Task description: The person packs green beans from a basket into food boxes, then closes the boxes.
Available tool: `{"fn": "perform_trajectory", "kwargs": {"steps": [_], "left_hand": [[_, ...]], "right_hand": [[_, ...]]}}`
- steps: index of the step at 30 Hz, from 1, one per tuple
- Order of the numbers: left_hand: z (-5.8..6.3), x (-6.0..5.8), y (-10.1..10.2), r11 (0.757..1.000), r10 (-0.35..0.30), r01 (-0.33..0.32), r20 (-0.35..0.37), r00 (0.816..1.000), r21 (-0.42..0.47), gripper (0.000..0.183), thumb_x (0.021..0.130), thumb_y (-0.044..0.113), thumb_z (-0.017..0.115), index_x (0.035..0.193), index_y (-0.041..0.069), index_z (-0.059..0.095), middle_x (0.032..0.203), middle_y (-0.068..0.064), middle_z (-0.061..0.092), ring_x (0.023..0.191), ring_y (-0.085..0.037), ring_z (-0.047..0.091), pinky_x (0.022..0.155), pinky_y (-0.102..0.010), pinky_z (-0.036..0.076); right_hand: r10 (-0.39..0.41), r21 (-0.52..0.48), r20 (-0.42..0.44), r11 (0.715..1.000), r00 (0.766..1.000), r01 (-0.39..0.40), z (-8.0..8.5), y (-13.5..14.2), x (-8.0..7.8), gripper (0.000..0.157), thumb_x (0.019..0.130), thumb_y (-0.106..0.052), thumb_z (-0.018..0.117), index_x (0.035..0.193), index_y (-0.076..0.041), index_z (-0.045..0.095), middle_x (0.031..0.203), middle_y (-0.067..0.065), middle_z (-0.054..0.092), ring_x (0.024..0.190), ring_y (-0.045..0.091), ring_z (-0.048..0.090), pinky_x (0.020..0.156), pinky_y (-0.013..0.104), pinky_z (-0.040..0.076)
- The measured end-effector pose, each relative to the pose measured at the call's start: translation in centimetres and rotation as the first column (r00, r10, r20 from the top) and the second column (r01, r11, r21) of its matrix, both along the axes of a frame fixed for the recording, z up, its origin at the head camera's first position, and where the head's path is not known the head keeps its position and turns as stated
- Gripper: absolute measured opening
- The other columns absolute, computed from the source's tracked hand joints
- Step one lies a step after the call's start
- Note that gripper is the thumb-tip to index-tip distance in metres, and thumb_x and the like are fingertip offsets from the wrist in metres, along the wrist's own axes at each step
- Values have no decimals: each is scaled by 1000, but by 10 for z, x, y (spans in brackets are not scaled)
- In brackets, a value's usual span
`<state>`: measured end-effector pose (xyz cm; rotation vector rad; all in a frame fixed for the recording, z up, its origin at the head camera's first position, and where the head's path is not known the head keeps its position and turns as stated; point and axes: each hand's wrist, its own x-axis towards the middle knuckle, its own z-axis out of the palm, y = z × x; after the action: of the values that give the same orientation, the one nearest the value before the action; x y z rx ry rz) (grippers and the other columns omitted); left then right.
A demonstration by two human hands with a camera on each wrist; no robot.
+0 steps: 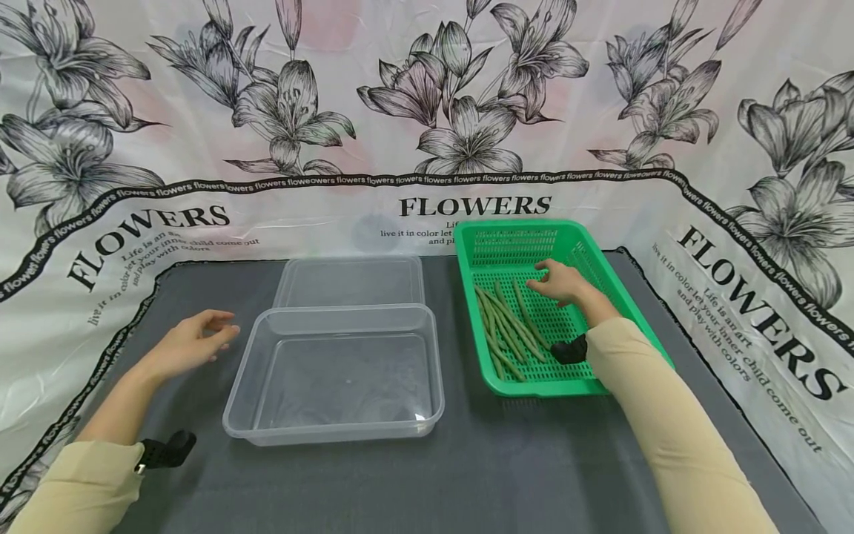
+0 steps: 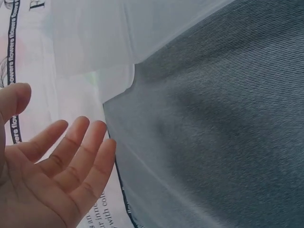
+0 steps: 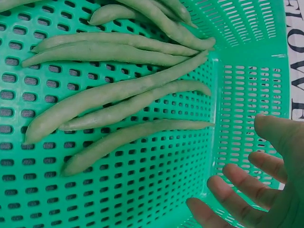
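Grey, cloth-textured worktop (image 1: 507, 460): towards its back right corner we see the green perforated plastic basket (image 1: 574, 387); left of it, the clear rectangular plastic container (image 1: 347, 382); at the back edge, a flat clear plastic lid (image 1: 350, 282). Near the left edge, the left hand (image 1: 193, 345) hangs loosely curved, holding nothing; the right hand (image 1: 563, 285), fingers spread, is over the basket. Slim green beans (image 3: 121, 89) lie towards the basket's left edge. We judge this a reach for beans, calling next for a light pinch.

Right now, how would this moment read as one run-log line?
left hand: empty, beside tub | right hand: empty, over basket | green beans: in basket | tub: uncovered | lid: behind tub
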<state>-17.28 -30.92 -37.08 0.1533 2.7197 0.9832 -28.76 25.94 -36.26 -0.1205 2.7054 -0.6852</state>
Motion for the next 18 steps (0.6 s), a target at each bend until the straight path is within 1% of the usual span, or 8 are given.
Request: {"fn": "perform_trajectory", "kwargs": {"steps": [3,5,7,11,14,18], "left_hand": [[-3,3,1,997,14,-16,22,1000,78,61,98,38,41,137,-8,30,126,-32,44,103,-39,57,75,-38,54],[-5,6,2,994,27,-30,31,999,106,61,98,37,41,136,-9,30,125,-33,44,102,-39,57,73,-36,54],[-7,7,4,991,39,-43,34,999,125,61,98,37,42,135,-9,32,124,-33,45,100,-38,58,73,-35,55],[-9,9,8,983,61,-70,57,996,170,61,97,37,44,135,-9,33,122,-31,46,98,-36,59,72,-36,55],[-11,10,10,976,73,-89,85,994,199,60,97,36,46,135,-8,33,119,-29,47,94,-30,60,73,-38,55],[-12,12,13,971,79,-104,126,989,214,58,96,34,48,135,-7,33,115,-24,50,88,-22,60,73,-38,55]], "right_hand": [[-18,-30,35,999,999,19,-2,-1,-1,57,97,-27,43,141,5,23,131,33,37,114,45,44,76,43,54],[-30,-47,60,998,998,32,-5,-2,-2,57,98,-27,42,140,6,23,133,33,34,117,45,42,78,43,53],[-44,-67,91,996,995,50,-7,-3,-3,58,98,-26,42,141,6,21,137,34,28,120,46,39,81,44,52],[-73,-93,141,992,987,86,-11,-5,-4,56,98,-25,41,142,4,21,140,33,22,121,44,37,83,43,52],[-80,-109,170,989,982,99,-14,-7,-5,55,98,-25,42,141,4,23,135,32,28,119,42,40,82,42,52],[-76,-129,210,986,975,104,-17,-8,-5,53,98,-24,41,140,4,24,127,31,36,115,40,44,82,42,52]]}}
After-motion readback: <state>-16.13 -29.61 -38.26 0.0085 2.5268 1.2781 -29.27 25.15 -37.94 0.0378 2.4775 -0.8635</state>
